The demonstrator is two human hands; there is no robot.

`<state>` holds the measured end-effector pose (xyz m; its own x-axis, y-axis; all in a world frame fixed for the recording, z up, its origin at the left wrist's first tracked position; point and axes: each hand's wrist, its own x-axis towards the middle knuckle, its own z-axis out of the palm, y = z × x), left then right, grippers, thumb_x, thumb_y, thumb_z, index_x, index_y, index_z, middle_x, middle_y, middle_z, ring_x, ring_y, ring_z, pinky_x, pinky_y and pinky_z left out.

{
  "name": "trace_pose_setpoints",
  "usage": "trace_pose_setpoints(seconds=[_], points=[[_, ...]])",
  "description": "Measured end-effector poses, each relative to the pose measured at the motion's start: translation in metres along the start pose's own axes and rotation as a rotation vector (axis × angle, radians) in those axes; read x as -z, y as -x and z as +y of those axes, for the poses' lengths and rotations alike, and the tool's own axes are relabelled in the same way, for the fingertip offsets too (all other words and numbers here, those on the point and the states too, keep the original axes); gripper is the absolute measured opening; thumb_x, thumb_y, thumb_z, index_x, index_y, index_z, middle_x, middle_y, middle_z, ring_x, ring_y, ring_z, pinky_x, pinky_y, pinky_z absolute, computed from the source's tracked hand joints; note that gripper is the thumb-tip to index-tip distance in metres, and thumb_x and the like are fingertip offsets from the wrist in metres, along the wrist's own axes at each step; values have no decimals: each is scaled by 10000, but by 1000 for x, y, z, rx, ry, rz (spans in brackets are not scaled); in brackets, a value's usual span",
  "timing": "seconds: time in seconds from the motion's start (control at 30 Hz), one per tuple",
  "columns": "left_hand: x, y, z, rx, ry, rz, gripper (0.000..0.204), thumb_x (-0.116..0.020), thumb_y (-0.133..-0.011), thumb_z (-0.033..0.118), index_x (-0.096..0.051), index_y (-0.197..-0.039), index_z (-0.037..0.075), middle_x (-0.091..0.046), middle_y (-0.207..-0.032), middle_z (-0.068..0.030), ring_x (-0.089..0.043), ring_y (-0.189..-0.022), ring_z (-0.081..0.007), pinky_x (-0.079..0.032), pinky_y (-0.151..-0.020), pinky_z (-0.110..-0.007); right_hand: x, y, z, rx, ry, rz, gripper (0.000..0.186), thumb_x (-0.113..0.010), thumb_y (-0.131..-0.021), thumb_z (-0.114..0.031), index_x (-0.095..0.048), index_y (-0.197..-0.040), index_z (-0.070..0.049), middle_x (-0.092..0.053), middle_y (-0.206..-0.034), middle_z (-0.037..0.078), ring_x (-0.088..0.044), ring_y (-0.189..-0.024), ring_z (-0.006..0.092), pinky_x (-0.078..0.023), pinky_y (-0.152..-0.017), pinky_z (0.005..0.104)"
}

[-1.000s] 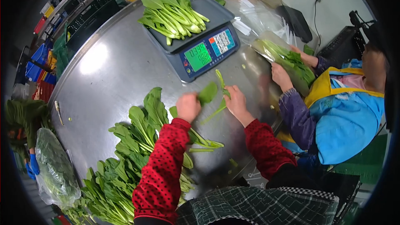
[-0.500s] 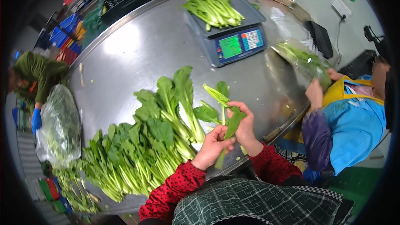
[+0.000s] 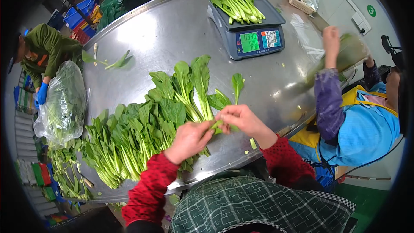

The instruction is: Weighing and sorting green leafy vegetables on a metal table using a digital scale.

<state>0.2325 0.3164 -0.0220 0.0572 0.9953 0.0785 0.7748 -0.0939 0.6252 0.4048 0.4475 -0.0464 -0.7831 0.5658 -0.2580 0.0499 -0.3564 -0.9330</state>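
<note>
My left hand and my right hand meet over the near part of the metal table, both closed on a small leafy green stalk. Fingers cover much of the stalk. Just beyond my hands lie a loose leaf and another leaf. To the left, a long row of leafy greens rests with leaves pointing away and pale stems toward me. A small cut stem piece is on the table by my right wrist.
A scale bearing a bunch of greens stands at the back. A co-worker's purple sleeve reaches in at right, near a blurred bag. At left, another person's blue glove touches a plastic bag of greens. A knife handle lies near-left.
My hands have drawn closer together and shifted slightly left. A leafy scrap now lies at the table's far left. The right co-worker has raised a hand and the bag; the view has shifted.
</note>
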Motion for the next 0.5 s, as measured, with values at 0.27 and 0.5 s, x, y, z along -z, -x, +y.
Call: trace_pose_setpoints(seconds=[0.27,0.5], points=[[-55,37,-13,536,523,263,254,-593,-850,234,-570,-992,24,-619,-762,-97,-578,-594,-160,-465,-555,-296,54,-23,102,458,1479,462,500,-738,-710,-315,-579,-1131,-98,-519,-1170,111,-517,-1007,249,-417,-819,341],[-110,9,23,213,-410,75,396,-684,-706,396,-584,-742,15,-588,-700,-130,-598,-632,-256,-474,-517,-369,87,-39,122,166,470,467,136,-667,-813,-158,-628,-833,-29,-619,-766,42,-527,-569,111,-397,-495,283]])
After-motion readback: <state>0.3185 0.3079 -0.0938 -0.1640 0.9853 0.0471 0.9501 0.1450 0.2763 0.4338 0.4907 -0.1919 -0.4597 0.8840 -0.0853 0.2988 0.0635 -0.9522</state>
